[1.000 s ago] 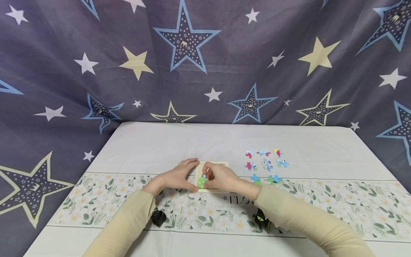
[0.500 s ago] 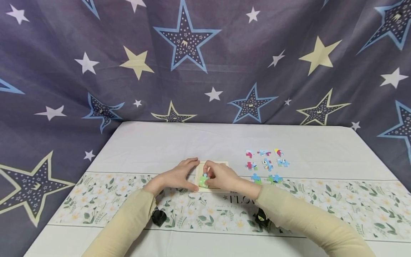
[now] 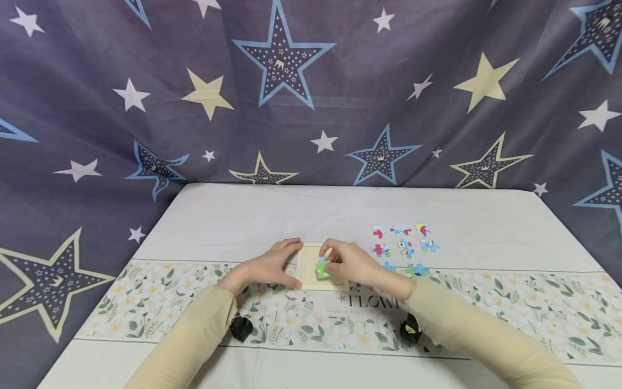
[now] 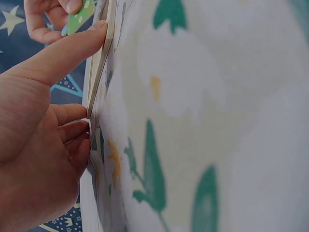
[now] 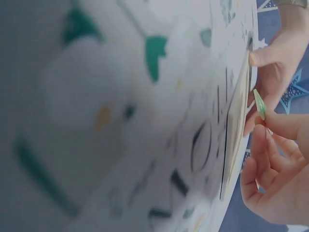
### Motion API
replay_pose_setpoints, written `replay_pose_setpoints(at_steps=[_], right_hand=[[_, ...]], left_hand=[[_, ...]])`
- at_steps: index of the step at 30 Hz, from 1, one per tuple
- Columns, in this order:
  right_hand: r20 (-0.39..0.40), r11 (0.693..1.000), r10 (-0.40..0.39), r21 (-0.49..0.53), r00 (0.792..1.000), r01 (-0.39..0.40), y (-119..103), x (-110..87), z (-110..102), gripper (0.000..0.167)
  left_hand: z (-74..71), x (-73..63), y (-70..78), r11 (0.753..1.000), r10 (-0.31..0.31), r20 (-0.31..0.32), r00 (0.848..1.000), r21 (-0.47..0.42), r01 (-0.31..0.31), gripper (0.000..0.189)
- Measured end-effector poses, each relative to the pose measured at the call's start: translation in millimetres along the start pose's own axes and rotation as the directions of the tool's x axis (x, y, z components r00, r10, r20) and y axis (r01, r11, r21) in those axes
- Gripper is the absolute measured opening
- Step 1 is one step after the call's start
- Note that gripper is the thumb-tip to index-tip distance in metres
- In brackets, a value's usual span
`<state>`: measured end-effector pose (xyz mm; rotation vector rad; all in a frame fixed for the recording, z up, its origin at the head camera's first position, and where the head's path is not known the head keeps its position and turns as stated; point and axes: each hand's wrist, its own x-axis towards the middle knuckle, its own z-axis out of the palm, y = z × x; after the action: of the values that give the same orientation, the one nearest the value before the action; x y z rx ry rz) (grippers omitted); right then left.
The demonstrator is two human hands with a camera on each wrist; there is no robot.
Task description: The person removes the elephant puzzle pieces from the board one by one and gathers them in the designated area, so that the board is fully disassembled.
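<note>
My right hand [image 3: 352, 262] pinches a green jigsaw piece with a blue tab [image 3: 322, 270] between thumb and fingertips, over a shallow wooden puzzle tray [image 3: 306, 266]. In the right wrist view the piece [image 5: 259, 104] is tilted and apart from the tray's rim. Along the tray's left side lies my left hand [image 3: 269, 266], thumb at the near corner and fingers at the far one. Seen from the left wrist, the straight thumb [image 4: 79, 46] presses the tray's edge [image 4: 103, 60]. The tray floor shows bare wood on the left; my right hand hides part of the right side.
To the tray's right, several loose jigsaw pieces [image 3: 405, 247] lie spread in rough rows. A white cloth with a floral band [image 3: 311, 324] covers the table. A dark curtain with stars [image 3: 301, 129] hangs behind and at the sides.
My right hand has lifted the green jigsaw piece away from the tray's near left corner and carried it to the right. The left hand stays at the tray's left side.
</note>
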<state>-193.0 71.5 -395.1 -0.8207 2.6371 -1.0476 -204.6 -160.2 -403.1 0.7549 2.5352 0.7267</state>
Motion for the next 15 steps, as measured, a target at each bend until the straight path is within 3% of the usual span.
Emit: replay_pose_setpoints(at_steps=[15], right_hand=[[-0.060, 0.993, 0.071, 0.101, 0.996, -0.065, 25.8, -27.1, -29.0, 0.021]], left_hand=[[-0.3, -2.0, 0.4, 1.000, 0.011, -0.003, 1.000, -0.005, -0.011, 0.096]])
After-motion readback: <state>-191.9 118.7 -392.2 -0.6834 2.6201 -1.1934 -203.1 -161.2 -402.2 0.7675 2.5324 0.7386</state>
